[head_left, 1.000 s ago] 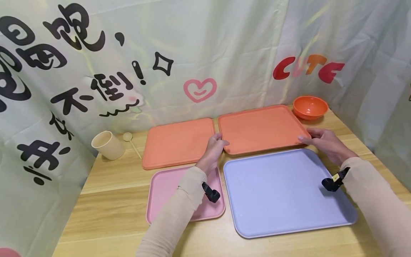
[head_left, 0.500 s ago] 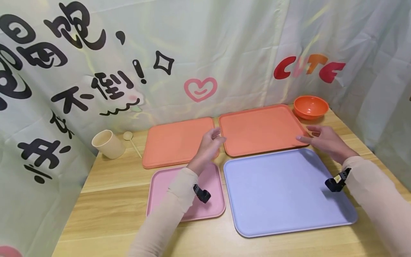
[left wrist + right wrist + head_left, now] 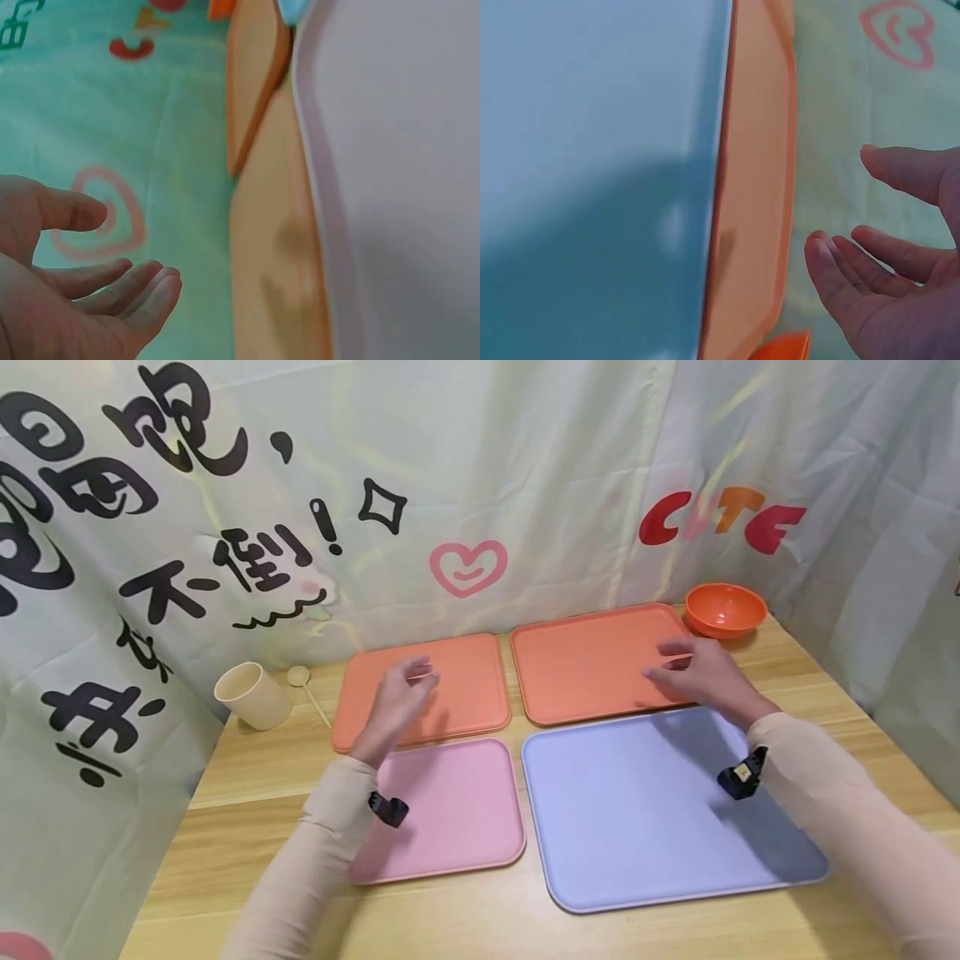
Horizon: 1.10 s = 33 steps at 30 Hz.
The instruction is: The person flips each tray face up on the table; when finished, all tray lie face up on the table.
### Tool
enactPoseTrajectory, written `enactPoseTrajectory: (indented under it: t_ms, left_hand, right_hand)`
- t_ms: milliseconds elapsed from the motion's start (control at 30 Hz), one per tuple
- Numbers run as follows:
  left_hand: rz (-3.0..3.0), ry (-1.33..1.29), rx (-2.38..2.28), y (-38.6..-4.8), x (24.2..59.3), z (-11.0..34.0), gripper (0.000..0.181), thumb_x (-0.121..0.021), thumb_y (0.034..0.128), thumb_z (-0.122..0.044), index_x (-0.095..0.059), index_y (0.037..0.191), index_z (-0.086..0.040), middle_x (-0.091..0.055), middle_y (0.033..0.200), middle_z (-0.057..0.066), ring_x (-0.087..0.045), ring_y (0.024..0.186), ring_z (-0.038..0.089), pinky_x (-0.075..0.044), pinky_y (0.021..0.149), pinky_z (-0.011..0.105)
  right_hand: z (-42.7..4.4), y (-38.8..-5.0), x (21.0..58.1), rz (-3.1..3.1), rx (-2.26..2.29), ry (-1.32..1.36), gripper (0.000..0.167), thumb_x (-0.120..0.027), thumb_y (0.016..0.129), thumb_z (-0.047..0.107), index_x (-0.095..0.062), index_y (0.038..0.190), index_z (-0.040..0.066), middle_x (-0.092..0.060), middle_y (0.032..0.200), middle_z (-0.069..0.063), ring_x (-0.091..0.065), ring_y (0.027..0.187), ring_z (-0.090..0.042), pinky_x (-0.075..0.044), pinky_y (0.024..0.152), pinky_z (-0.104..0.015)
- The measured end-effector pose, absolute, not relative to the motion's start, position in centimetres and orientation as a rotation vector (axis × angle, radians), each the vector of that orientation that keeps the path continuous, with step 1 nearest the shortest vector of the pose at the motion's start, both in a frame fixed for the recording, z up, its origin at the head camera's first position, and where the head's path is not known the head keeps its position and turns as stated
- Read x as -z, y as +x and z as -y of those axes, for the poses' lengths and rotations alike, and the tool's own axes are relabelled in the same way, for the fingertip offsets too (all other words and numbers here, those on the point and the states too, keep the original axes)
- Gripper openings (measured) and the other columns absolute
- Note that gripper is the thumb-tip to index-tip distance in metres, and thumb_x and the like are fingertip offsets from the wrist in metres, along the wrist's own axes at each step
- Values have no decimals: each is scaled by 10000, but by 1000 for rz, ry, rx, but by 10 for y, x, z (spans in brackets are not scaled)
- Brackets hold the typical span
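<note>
My left hand (image 3: 397, 702) hovers over the left orange tray (image 3: 468, 681), fingers loosely bent and holding nothing. Above the right part of the other orange tray (image 3: 592, 660) hangs my right hand (image 3: 705, 677), its thumb and fingers apart with nothing between them. In the left wrist view, the left hand (image 3: 67, 292) shows a wide gap between thumb and fingers. The right wrist view shows the right hand (image 3: 907, 262) spread in the same way. A pink tray (image 3: 457, 810) lies in front of the left orange tray, and a larger lavender-blue tray (image 3: 660, 810) lies before the right one.
At the back left stand a beige cup (image 3: 253, 696) and a small spoon (image 3: 300, 678). A glossy orange bowl (image 3: 725, 612) sits at the back right corner. Printed cloth (image 3: 555, 485) hangs behind the wooden table (image 3: 247, 827) and along its sides.
Both hands have let go of the right orange tray, which now lies flat. The left hand has moved left over the other orange tray; the right hand has shifted left and slightly up.
</note>
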<state>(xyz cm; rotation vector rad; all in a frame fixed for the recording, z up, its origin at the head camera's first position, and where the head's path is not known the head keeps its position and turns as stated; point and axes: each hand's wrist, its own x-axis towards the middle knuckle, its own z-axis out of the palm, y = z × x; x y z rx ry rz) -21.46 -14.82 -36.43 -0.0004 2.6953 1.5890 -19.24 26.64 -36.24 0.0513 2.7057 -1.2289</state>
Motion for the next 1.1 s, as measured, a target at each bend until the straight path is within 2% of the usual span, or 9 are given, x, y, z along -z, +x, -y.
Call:
enactPoseTrajectory:
  t_ms: [267,500,600,667,700,767,833,933,1100]
  left_hand:
    - [-2833,-99,-1332,-222,367,211,543,-571,1016,-215,-450,1486,28,-486,1483,236,-491,1341,368,-441,1083,481]
    - [-2818,-254,-1239,-226,382,250,612,-542,1019,-199,-338,1524,80,-403,1523,286,-400,1402,410,-350,1152,509]
    - [-2823,-297,-1209,-228,389,260,574,-536,1011,-186,-385,1489,95,-430,1492,285,-446,1342,395,-396,1116,486]
    - [-2831,-309,-1188,-232,395,266,410,-543,1002,-181,-532,1294,107,-574,1241,269,-577,1089,353,-515,925,422]
    - [-2835,-315,-1184,-234,397,269,316,-547,997,-177,-568,1157,94,-595,1080,227,-582,942,315,-525,800,386]
    - [-2857,-330,-1159,-237,401,273,233,-563,985,-182,-517,900,30,-501,803,116,-478,695,243,-430,595,334]
    - [-2875,-358,-1141,-240,404,275,291,-580,972,-193,-416,787,-39,-357,682,45,-374,583,200,-336,514,307]
    - [-2865,-406,-1113,-240,405,276,282,-589,975,-230,-467,851,-8,-412,749,79,-409,659,228,-364,558,320]
    - [-2782,-448,-1031,-241,405,274,461,-595,990,-318,-528,1184,95,-498,1098,221,-470,970,342,-446,801,411]
  right_hand:
    - [-203,-210,361,-2634,1284,-38,699,-715,955,333,-434,1486,-24,-462,1472,-252,-500,1263,-411,-485,1026,-529]
    - [-151,-230,373,-2569,1428,-101,610,-727,950,220,-480,1457,-13,-510,1449,-206,-554,1238,-334,-529,981,-461]
    - [-132,-238,379,-2520,1501,-110,588,-722,949,163,-482,1453,-22,-520,1443,-209,-561,1244,-331,-537,975,-442]
    - [-121,-242,382,-2485,1540,-120,581,-722,944,132,-484,1447,-35,-523,1440,-213,-559,1254,-336,-533,984,-436]
    - [-116,-244,384,-2473,1551,-127,577,-722,942,124,-487,1442,-41,-526,1437,-215,-556,1261,-338,-527,994,-437]
    - [-106,-248,386,-2451,1556,-138,572,-718,937,117,-490,1434,-54,-529,1432,-219,-535,1284,-341,-504,1023,-440]
    - [-97,-250,388,-2428,1541,-137,577,-709,940,121,-479,1437,-62,-519,1438,-220,-504,1316,-342,-469,1063,-444]
    - [-86,-253,389,-2387,1510,-102,599,-696,952,142,-446,1458,-60,-489,1466,-211,-454,1357,-339,-418,1113,-446]
    - [-72,-258,391,-2337,1488,-67,675,-706,953,161,-380,1503,-56,-414,1532,-199,-392,1406,-329,-372,1148,-458]
